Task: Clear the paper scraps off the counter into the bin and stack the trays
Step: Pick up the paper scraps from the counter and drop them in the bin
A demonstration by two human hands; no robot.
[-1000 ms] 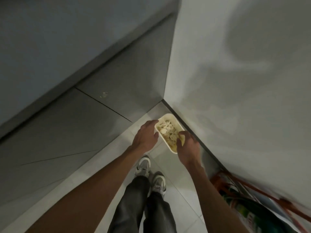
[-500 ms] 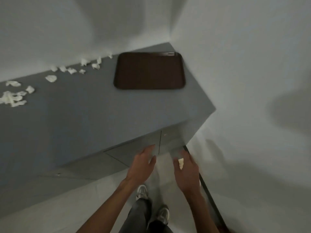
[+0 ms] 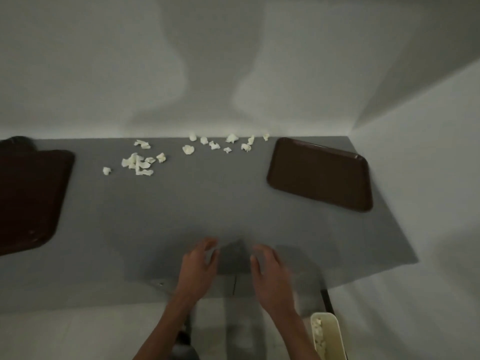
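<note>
Seen from the head camera, both hands hover over the near edge of the grey worktop (image 3: 207, 203), side by side with a gap between them. The left hand (image 3: 198, 266) has its fingers loosely spread and a little bent, and it holds nothing. The right hand (image 3: 270, 274) is relaxed in the same way and holds nothing either. Both are blurred, so finer finger detail cannot be told.

The paper scraps (image 3: 137, 162) lie on the far side of the worktop, well apart from both hands. One bunch sits left of centre. A looser back row (image 3: 223, 144) runs along the foot of the wall (image 3: 233, 74), beyond the hands.

The cream bin (image 3: 335, 331) stands on the floor at the lower right, just beside the right forearm and below the worktop's edge. There are pale scraps inside it.

A brown right tray (image 3: 320, 174) lies flat near the back right corner, turned at an angle and close to the side wall. A dark left tray (image 3: 28, 198) lies at the left edge, cut off by the frame. The two trays are well apart, with the scraps between them, and each sits to one side of the line from the hands to the scraps.

Grey cabinet doors (image 3: 233, 284) show under the worktop between the wrists.
</note>
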